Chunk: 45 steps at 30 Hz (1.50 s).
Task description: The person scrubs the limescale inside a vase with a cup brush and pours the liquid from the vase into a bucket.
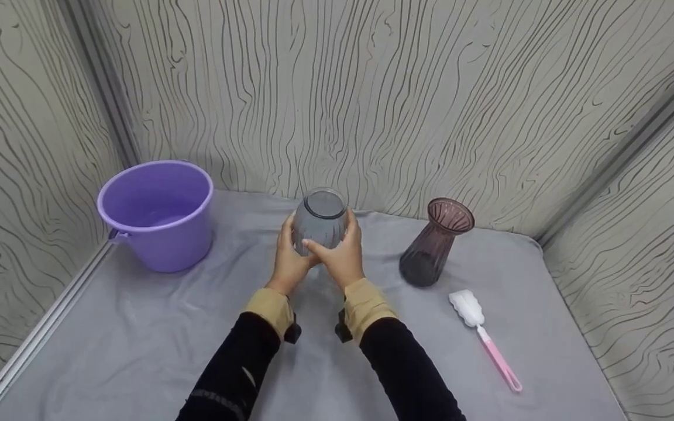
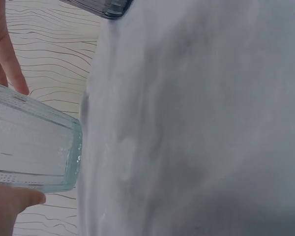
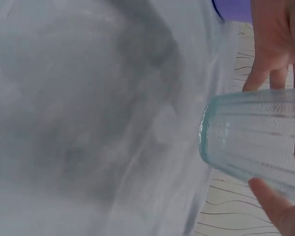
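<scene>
Between both hands is a ribbed clear glass vase, mouth up, with a round rim. My left hand grips its left side and my right hand its right side, the right thumb lying across the front. Both wrist views show the lower part of the glass vase, with its thick base off the cloth. To the right stands a purple-tinted glass vase with a flared mouth. Nearer me lies a bottle brush with a white sponge head and pink handle.
A purple bucket stands at the left back. Wrinkled grey cloth covers the table. Wood-patterned walls close in the back and both sides, and a metal rail runs along the left edge.
</scene>
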Each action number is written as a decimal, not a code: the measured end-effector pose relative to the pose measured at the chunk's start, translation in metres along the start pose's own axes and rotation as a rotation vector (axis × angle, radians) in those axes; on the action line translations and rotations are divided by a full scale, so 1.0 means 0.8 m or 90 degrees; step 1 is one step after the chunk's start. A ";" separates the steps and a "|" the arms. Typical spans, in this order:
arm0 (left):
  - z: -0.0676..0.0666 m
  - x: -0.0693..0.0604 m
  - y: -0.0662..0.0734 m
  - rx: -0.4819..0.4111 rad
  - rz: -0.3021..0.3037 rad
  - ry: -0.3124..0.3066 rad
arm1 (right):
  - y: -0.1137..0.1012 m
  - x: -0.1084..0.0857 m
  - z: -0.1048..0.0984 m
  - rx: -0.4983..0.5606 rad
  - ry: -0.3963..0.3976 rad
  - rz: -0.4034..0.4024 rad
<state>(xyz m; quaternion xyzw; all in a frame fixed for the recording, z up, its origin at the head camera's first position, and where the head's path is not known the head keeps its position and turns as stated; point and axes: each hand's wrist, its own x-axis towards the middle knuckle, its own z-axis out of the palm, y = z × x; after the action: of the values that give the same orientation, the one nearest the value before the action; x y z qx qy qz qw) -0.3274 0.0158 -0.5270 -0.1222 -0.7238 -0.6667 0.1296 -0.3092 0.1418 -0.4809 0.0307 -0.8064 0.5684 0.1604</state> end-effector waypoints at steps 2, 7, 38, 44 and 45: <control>0.002 0.001 -0.001 -0.016 0.006 -0.003 | 0.000 0.000 0.003 -0.012 0.022 -0.002; 0.009 0.002 -0.002 -0.027 0.008 0.010 | 0.009 0.004 0.003 -0.034 0.043 -0.040; 0.019 0.003 -0.009 0.022 -0.068 -0.023 | 0.054 0.001 -0.001 0.000 0.070 0.022; 0.020 0.000 -0.011 -0.017 -0.087 -0.006 | 0.056 0.004 -0.001 -0.021 0.025 0.003; 0.020 0.000 -0.011 -0.021 -0.093 -0.002 | 0.056 0.005 -0.001 -0.025 0.016 -0.002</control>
<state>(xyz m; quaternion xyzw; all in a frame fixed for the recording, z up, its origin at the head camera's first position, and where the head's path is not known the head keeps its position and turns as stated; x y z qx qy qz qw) -0.3308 0.0308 -0.5368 -0.0726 -0.7198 -0.6860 0.0775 -0.3232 0.1589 -0.5198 0.0221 -0.8151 0.5528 0.1718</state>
